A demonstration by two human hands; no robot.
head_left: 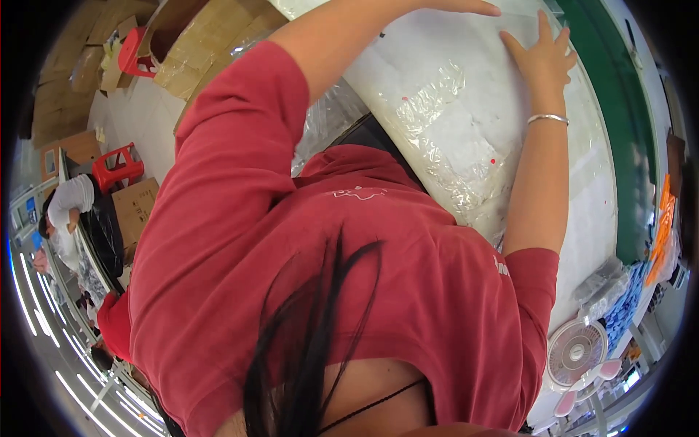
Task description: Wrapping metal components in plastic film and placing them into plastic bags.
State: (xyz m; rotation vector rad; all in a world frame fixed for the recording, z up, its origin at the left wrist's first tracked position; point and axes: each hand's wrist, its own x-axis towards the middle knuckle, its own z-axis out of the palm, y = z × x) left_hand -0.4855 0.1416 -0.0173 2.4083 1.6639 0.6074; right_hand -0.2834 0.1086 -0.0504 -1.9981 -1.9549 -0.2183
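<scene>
My right hand [542,58] is over the white table [480,95], palm down, its thumb and fingers spread apart. At the top edge of the view, my left hand [466,6] reaches across the same table and is partly cut off. Its visible fingers are stretched out straight and point toward the right hand. Something pale and see-through seems to lie between the two hands, but its kind cannot be made out. Neither hand is closed around anything. Wrinkled clear plastic film [429,109] covers the table surface near my body.
A green strip [619,109] runs along the table's right side. A white fan [577,352], clear plastic packs [603,288] and blue material [625,306] are at lower right. Leftward are an open cardboard box [211,47], red stools [118,166] and a seated person [69,204].
</scene>
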